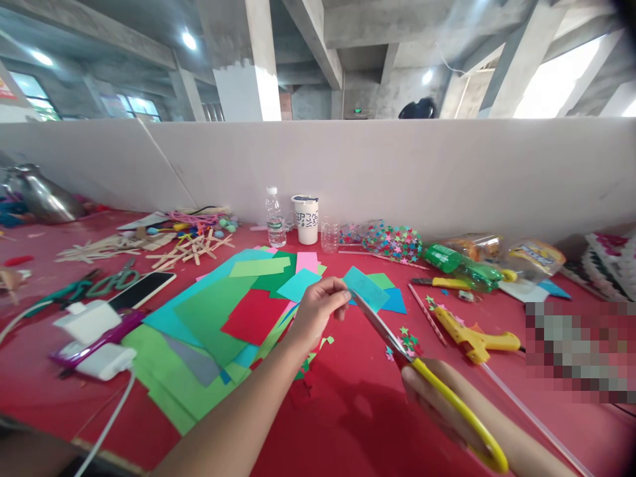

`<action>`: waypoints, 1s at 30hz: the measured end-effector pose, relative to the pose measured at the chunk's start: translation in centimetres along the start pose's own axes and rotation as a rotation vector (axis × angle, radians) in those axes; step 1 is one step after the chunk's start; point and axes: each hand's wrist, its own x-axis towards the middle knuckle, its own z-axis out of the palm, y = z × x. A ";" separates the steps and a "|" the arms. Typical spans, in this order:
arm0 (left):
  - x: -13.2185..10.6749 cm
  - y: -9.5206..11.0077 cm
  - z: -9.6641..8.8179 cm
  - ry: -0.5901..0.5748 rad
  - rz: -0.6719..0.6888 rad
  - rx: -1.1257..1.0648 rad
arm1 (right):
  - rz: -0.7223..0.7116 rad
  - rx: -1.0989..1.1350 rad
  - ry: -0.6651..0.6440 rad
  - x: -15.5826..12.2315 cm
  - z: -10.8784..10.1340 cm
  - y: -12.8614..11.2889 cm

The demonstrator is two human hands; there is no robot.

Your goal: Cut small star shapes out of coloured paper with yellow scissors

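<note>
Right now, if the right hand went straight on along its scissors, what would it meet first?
The scissors in the right hand lead, so likely the left hand, close to the blade tips; depth is unclear, and the blue paper there could come first.

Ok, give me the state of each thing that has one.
Scissors: gripped in right hand, blade gap unclear
Left hand: fingertips together
Phone: lying down, screen dark
Water bottle: upright, capped
Cup: upright, lidded
Green bottle: on its side
Glue gun: on its side
</note>
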 end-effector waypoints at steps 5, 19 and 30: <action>0.0 0.1 0.1 0.008 -0.010 0.008 | -0.010 0.004 -0.008 0.3 0.2 0.5; -0.2 -0.5 0.6 0.021 0.001 0.034 | -0.064 0.059 -0.099 1.8 0.2 2.4; -0.8 -0.5 1.4 0.087 -0.031 -0.002 | -0.034 0.122 -0.112 1.3 0.5 2.4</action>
